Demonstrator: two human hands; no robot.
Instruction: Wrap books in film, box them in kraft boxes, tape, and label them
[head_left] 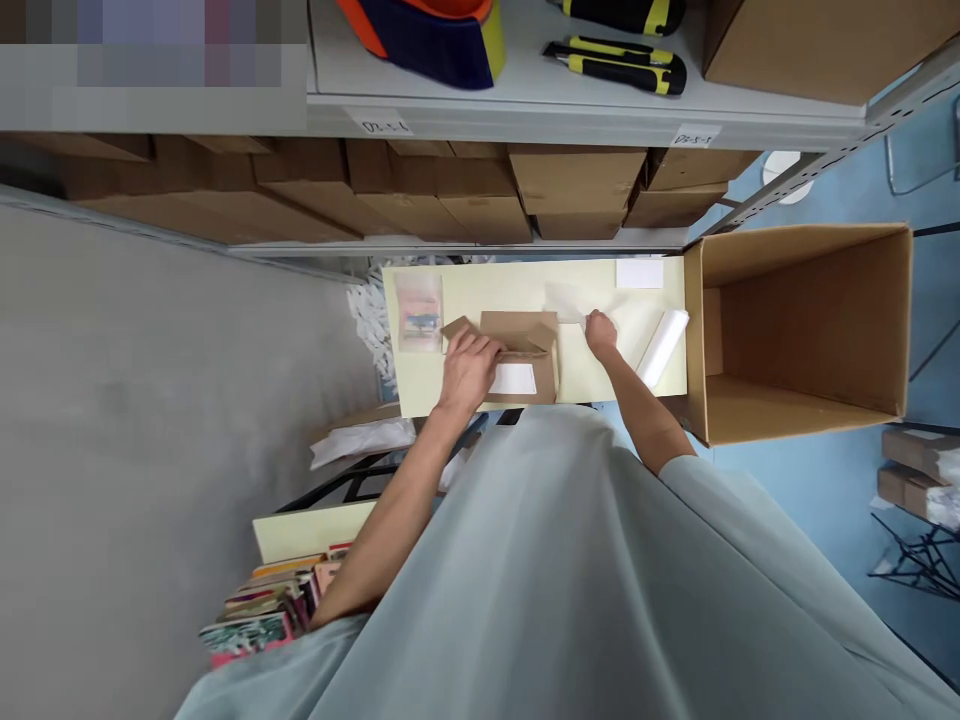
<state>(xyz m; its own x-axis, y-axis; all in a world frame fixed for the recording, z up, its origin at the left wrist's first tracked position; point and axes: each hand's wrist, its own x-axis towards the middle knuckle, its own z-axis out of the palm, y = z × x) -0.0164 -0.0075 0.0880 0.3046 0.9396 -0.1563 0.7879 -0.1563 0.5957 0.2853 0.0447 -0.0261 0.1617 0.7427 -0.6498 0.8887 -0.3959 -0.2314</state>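
Note:
On the pale tabletop stands a small cardboard box with its flaps up and a white label on its front. My left hand grips the box at its left front edge, the fingers bent over the rim. To the right of the box, my right hand is closed in a pinch on a thin see-through plastic sheet, which is faint and blurred. A roll of white film lies right of that hand. The inside of the small box is mostly hidden.
A large open carton stands against the table's right end. A clear packet and a white card lie on the table. Overhead, a shelf carries utility knives; brown boxes fill the level below. Books sit lower left.

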